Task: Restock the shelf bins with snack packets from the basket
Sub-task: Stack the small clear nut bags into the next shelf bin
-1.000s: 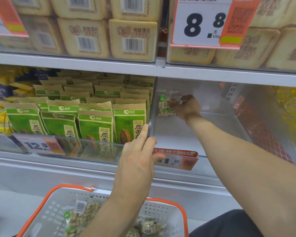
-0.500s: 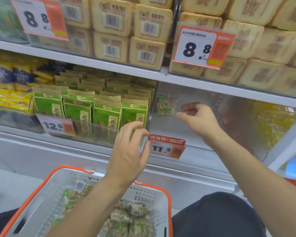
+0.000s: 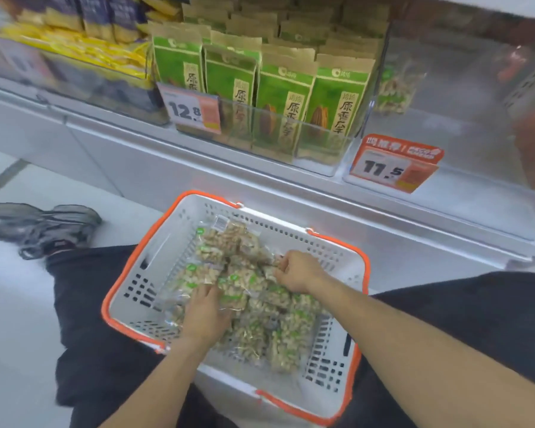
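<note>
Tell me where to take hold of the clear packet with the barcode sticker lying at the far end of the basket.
Probably by its far sealed edge, coming from above. The clear nut packet with the white barcode sticker lies flat on top of the pile against the far wall of the white, orange-rimmed basket, so a pinch grip on that flat seam should lift it without crushing its contents.

Left hand [image 3: 205, 313] fingertips buried among packets [image 3: 260, 319], shelf packet [image 3: 394, 88] blurred behind bin wall

We read "12.8" on the price tag [image 3: 193, 110] clipped to the bin at eleven o'clock, and "11.5" on the orange tag [image 3: 394, 163] at two o'clock. The green packets [image 3: 284, 100] carry "原香"; the smaller print blurs.
</note>
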`<action>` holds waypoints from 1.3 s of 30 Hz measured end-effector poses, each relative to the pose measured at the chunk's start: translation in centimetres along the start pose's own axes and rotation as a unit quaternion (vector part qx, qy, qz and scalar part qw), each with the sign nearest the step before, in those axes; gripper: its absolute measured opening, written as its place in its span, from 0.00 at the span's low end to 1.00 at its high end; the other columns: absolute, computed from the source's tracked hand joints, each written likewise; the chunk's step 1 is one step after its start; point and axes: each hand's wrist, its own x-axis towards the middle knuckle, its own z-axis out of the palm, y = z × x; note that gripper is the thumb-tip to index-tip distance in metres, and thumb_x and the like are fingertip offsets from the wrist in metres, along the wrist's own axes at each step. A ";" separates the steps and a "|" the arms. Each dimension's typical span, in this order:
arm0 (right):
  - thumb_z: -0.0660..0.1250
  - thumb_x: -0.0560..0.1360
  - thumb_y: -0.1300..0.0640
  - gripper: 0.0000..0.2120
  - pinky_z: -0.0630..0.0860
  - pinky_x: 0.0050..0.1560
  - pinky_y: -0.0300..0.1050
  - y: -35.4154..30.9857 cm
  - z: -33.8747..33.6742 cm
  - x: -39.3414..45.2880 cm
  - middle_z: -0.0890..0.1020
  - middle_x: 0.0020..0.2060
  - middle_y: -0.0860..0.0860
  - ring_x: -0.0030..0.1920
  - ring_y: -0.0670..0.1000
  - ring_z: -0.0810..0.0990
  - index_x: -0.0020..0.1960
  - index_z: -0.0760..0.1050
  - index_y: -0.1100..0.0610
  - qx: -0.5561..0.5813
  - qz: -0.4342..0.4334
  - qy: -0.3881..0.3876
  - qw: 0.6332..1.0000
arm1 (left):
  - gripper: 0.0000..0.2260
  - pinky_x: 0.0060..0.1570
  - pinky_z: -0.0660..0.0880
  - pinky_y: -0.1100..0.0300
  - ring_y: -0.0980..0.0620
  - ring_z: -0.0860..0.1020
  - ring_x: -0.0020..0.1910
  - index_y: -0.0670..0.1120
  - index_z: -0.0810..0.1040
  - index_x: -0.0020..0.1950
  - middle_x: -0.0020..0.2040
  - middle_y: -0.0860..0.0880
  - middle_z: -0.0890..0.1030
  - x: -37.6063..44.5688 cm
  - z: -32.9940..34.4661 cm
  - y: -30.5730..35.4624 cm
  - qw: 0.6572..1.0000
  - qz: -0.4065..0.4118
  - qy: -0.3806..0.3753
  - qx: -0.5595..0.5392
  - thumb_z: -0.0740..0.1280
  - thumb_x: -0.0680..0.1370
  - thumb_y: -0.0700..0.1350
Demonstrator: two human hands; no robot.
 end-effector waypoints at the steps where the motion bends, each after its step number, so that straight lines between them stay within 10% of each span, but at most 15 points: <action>1: 0.68 0.77 0.52 0.16 0.76 0.52 0.49 1.1 2.3 0.9 0.80 0.56 0.59 0.57 0.59 0.79 0.61 0.76 0.59 0.020 0.019 0.005 1.000 | 0.21 0.61 0.69 0.52 0.44 0.70 0.64 0.44 0.76 0.64 0.61 0.46 0.73 -0.1 0.0 -0.2 1.000 0.008 0.001 -0.004 0.71 0.76 0.52; 5: 0.70 0.76 0.46 0.37 0.66 0.72 0.52 3.5 7.3 2.6 0.62 0.76 0.55 0.74 0.60 0.63 0.79 0.57 0.54 -0.013 0.016 0.048 0.999 | 0.23 0.65 0.68 0.54 0.48 0.69 0.65 0.46 0.72 0.69 0.63 0.49 0.73 0.2 -0.8 -0.2 0.999 -0.004 -0.002 -0.043 0.70 0.76 0.53; 14: 0.75 0.70 0.47 0.44 0.63 0.72 0.56 2.8 7.8 4.1 0.60 0.71 0.57 0.73 0.60 0.58 0.78 0.56 0.53 -0.034 0.045 -0.006 0.998 | 0.31 0.70 0.66 0.46 0.42 0.66 0.71 0.47 0.63 0.76 0.68 0.43 0.74 3.6 -0.5 2.1 0.987 -0.091 -0.053 -0.117 0.67 0.77 0.58; 17: 0.76 0.71 0.52 0.33 0.65 0.71 0.53 2.7 7.7 4.4 0.61 0.67 0.56 0.69 0.59 0.64 0.71 0.66 0.52 0.012 0.047 0.007 0.999 | 0.21 0.57 0.76 0.50 0.44 0.81 0.52 0.46 0.76 0.63 0.51 0.40 0.83 4.5 -0.3 3.0 0.973 -0.155 -0.048 -0.167 0.66 0.78 0.59; 21: 0.72 0.75 0.57 0.14 0.70 0.56 0.42 3.3 7.7 4.3 0.70 0.62 0.54 0.54 0.51 0.74 0.56 0.69 0.52 0.072 0.006 0.029 0.997 | 0.14 0.36 0.74 0.60 0.57 0.70 0.27 0.40 0.76 0.57 0.32 0.53 0.72 4.4 -0.3 4.1 0.944 -0.201 -0.014 -0.263 0.70 0.78 0.49; 30: 0.73 0.74 0.49 0.09 0.72 0.67 0.53 0.9 7.6 1.4 0.76 0.57 0.44 0.60 0.49 0.76 0.45 0.72 0.43 0.159 -0.084 0.057 0.982 | 0.11 0.50 0.80 0.39 0.41 0.81 0.47 0.46 0.76 0.55 0.52 0.44 0.82 1.9 -1.9 2.4 0.824 -0.243 0.050 -0.509 0.73 0.76 0.48; 39: 0.75 0.72 0.49 0.08 0.66 0.74 0.57 -4.7 4.0 -2.7 0.72 0.63 0.34 0.69 0.44 0.70 0.48 0.77 0.42 0.229 -0.236 0.146 0.933 | 0.18 0.59 0.77 0.46 0.49 0.83 0.55 0.47 0.77 0.65 0.56 0.47 0.84 -1.3 -9.8 3.2 0.695 -0.119 -0.012 -0.708 0.64 0.80 0.55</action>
